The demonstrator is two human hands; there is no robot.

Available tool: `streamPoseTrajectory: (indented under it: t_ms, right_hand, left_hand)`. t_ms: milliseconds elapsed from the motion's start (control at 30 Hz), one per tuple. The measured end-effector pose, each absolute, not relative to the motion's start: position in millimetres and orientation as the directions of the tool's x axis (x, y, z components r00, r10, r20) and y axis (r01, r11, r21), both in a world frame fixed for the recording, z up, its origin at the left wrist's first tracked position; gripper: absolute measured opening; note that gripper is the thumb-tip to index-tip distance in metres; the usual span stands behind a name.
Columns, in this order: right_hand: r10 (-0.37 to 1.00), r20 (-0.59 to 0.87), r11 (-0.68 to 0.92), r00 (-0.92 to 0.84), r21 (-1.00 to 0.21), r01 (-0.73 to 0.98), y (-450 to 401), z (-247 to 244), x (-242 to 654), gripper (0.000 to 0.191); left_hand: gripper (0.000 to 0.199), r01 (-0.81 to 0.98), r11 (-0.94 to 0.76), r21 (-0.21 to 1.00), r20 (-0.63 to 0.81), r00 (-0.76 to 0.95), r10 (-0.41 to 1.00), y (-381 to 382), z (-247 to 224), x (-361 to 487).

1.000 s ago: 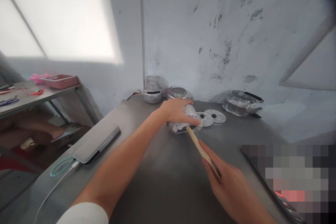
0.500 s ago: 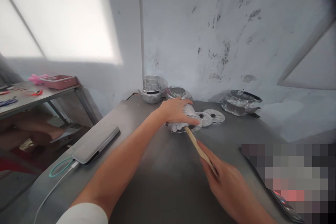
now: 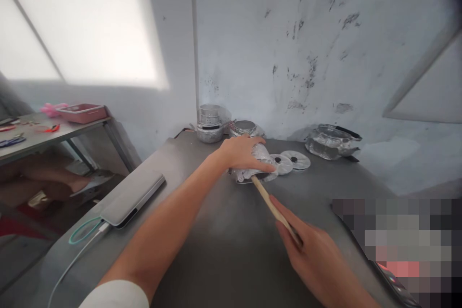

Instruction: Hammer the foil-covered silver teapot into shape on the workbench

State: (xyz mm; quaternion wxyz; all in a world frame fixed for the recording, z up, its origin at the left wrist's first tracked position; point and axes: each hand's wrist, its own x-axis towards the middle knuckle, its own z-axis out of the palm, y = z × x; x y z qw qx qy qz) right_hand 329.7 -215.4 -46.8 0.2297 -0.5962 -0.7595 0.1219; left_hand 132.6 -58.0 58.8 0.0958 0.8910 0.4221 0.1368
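Note:
My left hand (image 3: 242,153) is spread over a crumpled silver metal pot (image 3: 249,176), gripping it from above against the grey table. The pot's dark opening faces me. In my right hand (image 3: 314,252) is a wooden stick (image 3: 269,200), sloping up and leftward, with its far end at the pot's opening. Whether the tip reaches inside is hidden. Just right of the pot lie two round silver discs with dark centre knobs, a nearer disc (image 3: 283,167) and a farther disc (image 3: 299,160), partly overlapping.
Along the wall stand a stacked silver pot (image 3: 209,134), another silver pot (image 3: 247,127) and a dented kettle-like pot (image 3: 329,147). A grey power bank (image 3: 133,197) with a white cable (image 3: 77,262) lies left. A pink basket (image 3: 84,112) sits on a side table, a person's legs beneath.
The stick's far end has shifted slightly left at the pot's opening, with a small motion of my right hand. My left hand keeps its place on the pot.

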Motion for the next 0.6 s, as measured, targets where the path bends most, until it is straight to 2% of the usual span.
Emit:
streamPoseTrajectory:
  t_ms: [133,433,600]
  right_hand:
    - [0.965,0.155,0.258,-0.209,-0.449,0.855,-213.1,-49.5,331.8,0.050]
    - [0.953,0.249,0.271,-0.171,-0.457,0.847,-215.1,-47.0,330.1,0.050]
    - [0.956,0.196,0.282,-0.216,-0.435,0.855,-214.2,-47.6,331.0,0.049]
  left_hand:
    - [0.092,0.729,-0.621,0.290,0.163,0.601,0.782,-58.0,58.8,132.4]
    - [0.093,0.739,-0.614,0.278,0.154,0.596,0.788,-58.7,59.0,132.8]
    - [0.094,0.737,-0.620,0.268,0.162,0.600,0.784,-57.4,57.9,134.1]
